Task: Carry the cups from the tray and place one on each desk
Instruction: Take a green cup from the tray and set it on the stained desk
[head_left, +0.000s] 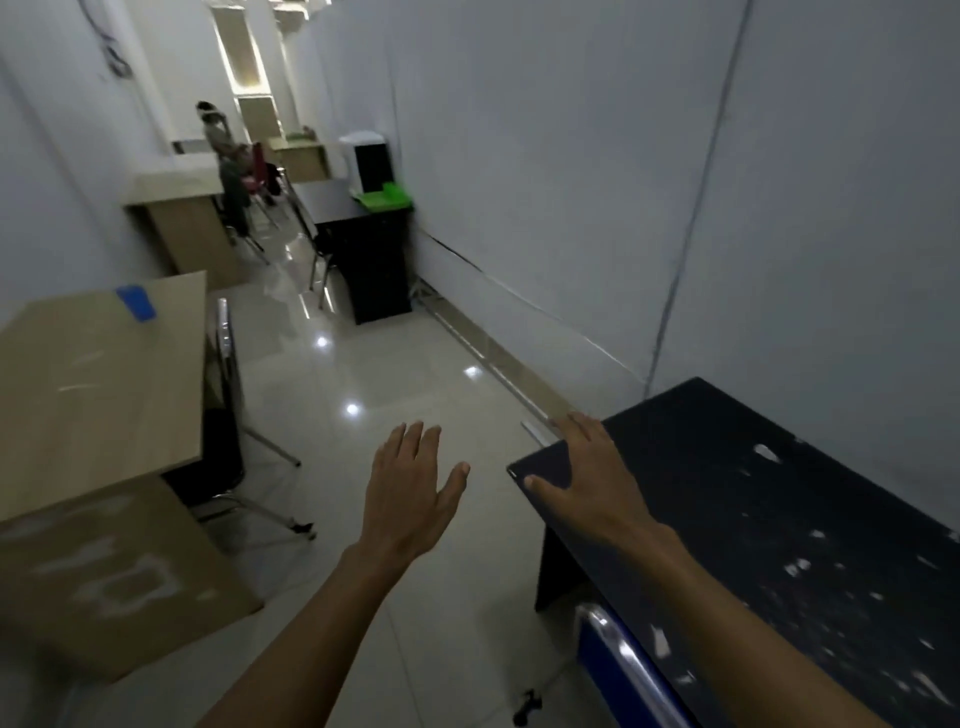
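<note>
Blue cup (136, 302) sits on wooden desk (98, 374), far from both empty hands.

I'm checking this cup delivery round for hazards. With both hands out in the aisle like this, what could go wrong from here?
1. The aisle is narrow: chair legs jut from under the light desk, so a foot may catch them.
2. The glossy floor could be slippery.
3. The right hand sits at the black desk corner, which may bump the hip in passing.

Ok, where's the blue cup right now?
Head view, left side: the blue cup stands near the far corner of the light wooden desk, well beyond the open left hand.
</note>
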